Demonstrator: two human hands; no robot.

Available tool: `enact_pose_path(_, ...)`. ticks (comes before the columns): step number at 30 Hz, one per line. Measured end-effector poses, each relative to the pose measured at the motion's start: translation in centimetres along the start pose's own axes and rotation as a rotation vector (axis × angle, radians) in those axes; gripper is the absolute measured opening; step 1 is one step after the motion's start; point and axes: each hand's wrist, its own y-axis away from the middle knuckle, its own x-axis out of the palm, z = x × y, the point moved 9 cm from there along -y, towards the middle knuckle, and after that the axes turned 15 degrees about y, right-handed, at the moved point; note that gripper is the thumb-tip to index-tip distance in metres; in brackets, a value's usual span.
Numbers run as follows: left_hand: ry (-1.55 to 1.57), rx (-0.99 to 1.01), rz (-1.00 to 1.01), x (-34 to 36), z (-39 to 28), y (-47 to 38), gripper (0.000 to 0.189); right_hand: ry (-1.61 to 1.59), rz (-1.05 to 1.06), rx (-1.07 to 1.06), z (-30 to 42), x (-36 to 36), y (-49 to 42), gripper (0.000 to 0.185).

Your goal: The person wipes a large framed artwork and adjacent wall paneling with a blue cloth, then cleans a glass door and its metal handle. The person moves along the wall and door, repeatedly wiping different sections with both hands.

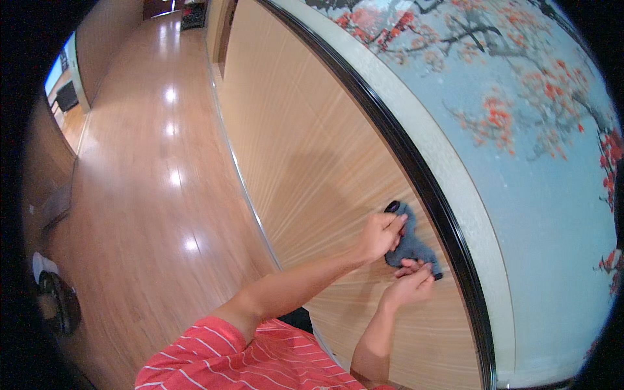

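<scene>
My left hand (pixel 382 235) pinches the upper part of a small grey-blue piece of soft fabric (pixel 410 246). A dark end sticks out above those fingers, and a second small dark end shows at the fabric's lower right. That lower part is held between the fingers of my right hand (pixel 412 283). The fabric hangs bunched and bent between both hands, in front of a light wood-grain panel (pixel 312 146). Whether it is a sock, a glove or a cloth I cannot tell.
A glossy black trim rail (pixel 429 180) curves along the panel, beside a wall mural of red blossoms (pixel 526 117). Wood-look flooring (pixel 146 204) stretches away at the left. A dark rounded object (pixel 61 302) and a white item (pixel 45 265) lie at the far left.
</scene>
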Motion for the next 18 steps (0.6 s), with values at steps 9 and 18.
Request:
enact_pose_path(9, -0.435, -0.124, 0.04, -9.6, 5.5, -2.3, 0.04, -0.093, 0.087, 0.063, -9.6, 7.9, 3.4, 0.036)
enact_pose_path(18, -0.205, -0.103, 0.011, -12.7, -4.4, -10.2, 0.036, -0.156, 0.151, 0.105, -1.9, 17.7, 3.6, 0.042)
